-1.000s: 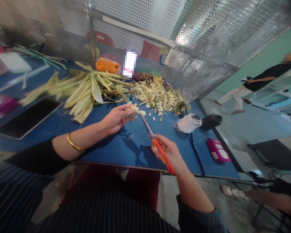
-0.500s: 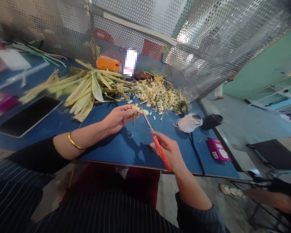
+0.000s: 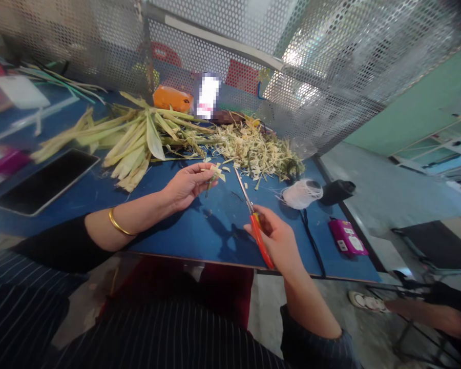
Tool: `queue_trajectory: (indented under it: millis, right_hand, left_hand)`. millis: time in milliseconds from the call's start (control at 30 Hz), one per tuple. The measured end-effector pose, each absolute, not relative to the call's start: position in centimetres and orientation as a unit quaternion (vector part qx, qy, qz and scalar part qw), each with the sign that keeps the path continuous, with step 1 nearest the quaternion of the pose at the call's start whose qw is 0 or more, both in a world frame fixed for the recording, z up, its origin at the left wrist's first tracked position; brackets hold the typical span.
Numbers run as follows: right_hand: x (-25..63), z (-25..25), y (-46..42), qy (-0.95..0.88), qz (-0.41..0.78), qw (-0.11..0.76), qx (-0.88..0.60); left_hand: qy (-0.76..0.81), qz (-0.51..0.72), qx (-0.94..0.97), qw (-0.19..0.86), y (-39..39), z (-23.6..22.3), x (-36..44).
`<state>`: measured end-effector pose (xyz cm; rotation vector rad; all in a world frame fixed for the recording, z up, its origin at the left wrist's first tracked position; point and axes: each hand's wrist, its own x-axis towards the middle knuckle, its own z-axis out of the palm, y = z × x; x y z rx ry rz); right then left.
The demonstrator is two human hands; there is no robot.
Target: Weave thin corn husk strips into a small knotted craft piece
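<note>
Between the thumb and fingers of my left hand [image 3: 186, 187] is a small pale corn husk piece [image 3: 218, 173] with several short points and a thin green stem hanging below. My right hand [image 3: 280, 241] grips scissors [image 3: 258, 237] by their red handles, the blades pointing up and away, apart from the piece. A small cut husk scrap [image 3: 226, 168] shows between the piece and the scissor tips. Beyond my hands lie a bundle of long corn husks [image 3: 132, 138] and a heap of husk trimmings [image 3: 253, 146].
A white thread spool [image 3: 301, 193], a black spool [image 3: 338, 191] and a purple packet [image 3: 348, 237] stand right on the blue table [image 3: 200, 233]. A dark phone [image 3: 46, 180] lies left. Behind are an orange packet [image 3: 172, 99] and a perforated metal screen [image 3: 223, 31]. Someone's leg [image 3: 430, 313] is at right.
The scissors have moved right, away from the husk piece, which they touched or overlapped before. A pale rounded tip has come off the piece. My left hand has hardly moved.
</note>
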<state>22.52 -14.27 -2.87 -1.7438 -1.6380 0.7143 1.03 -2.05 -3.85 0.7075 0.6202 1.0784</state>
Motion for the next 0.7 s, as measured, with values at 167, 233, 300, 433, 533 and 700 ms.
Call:
queue_trajectory:
  millis: [167,233,300,433,533,700]
  right_hand:
    - [22.1,-2.7,-13.8,-0.679,0.062,0.094,-0.725]
    - [21.5,-2.6,-13.5,-0.72,0.014,0.024,-0.693]
    - [21.1,-2.1,-13.2,-0.758,-0.019,-0.027,-0.652]
    - [20.8,-0.1,-12.1,-0.792,-0.009,-0.107,-0.602]
    - [20.5,1.1,-11.0,-0.792,0.017,-0.168,-0.587]
    - [19.4,1.5,-10.0,-0.782,-0.011,-0.199,-0.591]
  left_hand:
    - [0.322,0.489,0.309,0.749,-2.2,-3.8,1.1]
    - [0.335,0.48,0.314,0.748,-2.2,-3.8,1.0]
    - [0.345,0.471,0.319,0.746,-2.2,-3.8,1.0]
    - [0.366,0.456,0.325,0.743,-2.3,-3.7,1.1]
    - [0.376,0.449,0.34,0.736,-2.4,-3.5,1.1]
    - [0.398,0.449,0.365,0.712,-2.6,-3.5,1.2]
